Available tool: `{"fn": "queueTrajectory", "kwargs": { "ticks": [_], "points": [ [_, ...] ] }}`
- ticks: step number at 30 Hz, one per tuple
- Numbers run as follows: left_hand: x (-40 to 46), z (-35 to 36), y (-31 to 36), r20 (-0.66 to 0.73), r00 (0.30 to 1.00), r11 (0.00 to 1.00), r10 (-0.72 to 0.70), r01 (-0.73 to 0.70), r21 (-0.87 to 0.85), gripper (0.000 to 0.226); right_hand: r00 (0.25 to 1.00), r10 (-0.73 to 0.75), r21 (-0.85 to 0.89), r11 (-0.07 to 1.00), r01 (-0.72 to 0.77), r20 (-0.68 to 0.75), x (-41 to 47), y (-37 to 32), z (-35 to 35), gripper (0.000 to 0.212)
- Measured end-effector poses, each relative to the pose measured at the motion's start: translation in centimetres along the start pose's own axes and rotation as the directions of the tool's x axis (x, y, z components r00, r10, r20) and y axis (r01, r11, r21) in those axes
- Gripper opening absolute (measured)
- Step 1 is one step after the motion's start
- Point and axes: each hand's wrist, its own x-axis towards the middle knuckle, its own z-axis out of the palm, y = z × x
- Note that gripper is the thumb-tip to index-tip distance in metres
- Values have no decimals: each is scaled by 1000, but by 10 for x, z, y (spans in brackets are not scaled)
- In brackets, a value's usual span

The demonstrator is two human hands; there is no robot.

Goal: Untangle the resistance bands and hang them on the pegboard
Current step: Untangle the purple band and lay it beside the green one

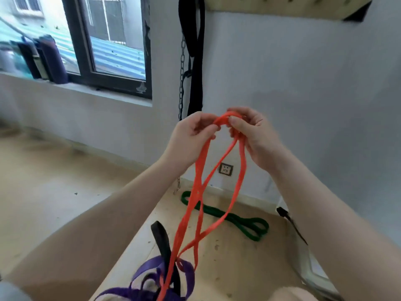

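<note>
Seemingly early on, both hands work the orange resistance band [200,170] at chest height: the left hand [191,135] pinches its top loop, the right hand [251,135] grips a bunched knot. Its lower end is tangled with the purple band [152,276] and black band [161,237]. A green band [238,222] lies on the floor [43,192]; the pegboard [282,6] holds none of these.
</note>
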Motion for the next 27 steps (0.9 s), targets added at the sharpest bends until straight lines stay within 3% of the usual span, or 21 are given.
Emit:
{"fn": "queueTrajectory", "kwargs": {
  "ticks": [5,9,12,14,16,18,21,24,25,27],
  "points": [
    [-16,1,-11,56,979,978,-194,188,91,12,981,192,-464,873,-152,39,-28,30,-32,13],
    [-45,7,-43,26,942,935,-333,327,138,19,929,369,-722,650,-235,30,-61,88,-40,12],
    [-69,8,-71,13,900,891,-435,428,150,19,880,474,-657,652,-377,-35,-80,117,-41,11],
    [-81,3,-84,14,886,875,-464,456,165,19,853,515,-395,768,-505,-89,-84,121,-38,10],
    [-89,-4,-94,37,892,879,-450,436,194,19,862,495,-153,849,-506,-110,-79,116,-32,7],
    [-96,-11,-100,134,915,876,-380,310,369,19,897,430,-105,892,-439,-100,-70,108,-23,8],
    [-106,-16,-111,218,914,835,-342,189,516,20,935,352,-127,927,-354,-41,-60,102,-4,9],
    [-118,-20,-117,117,907,884,-404,354,306,19,937,338,-249,904,-349,-85,-56,112,7,4],
    [-120,-23,-118,60,904,892,-423,403,205,21,935,334,-384,853,-354,-120,-55,120,6,7],
    [-120,-29,-119,-37,891,890,-453,454,41,21,908,391,-679,627,-381,-148,-57,139,3,22]
  ]
}}
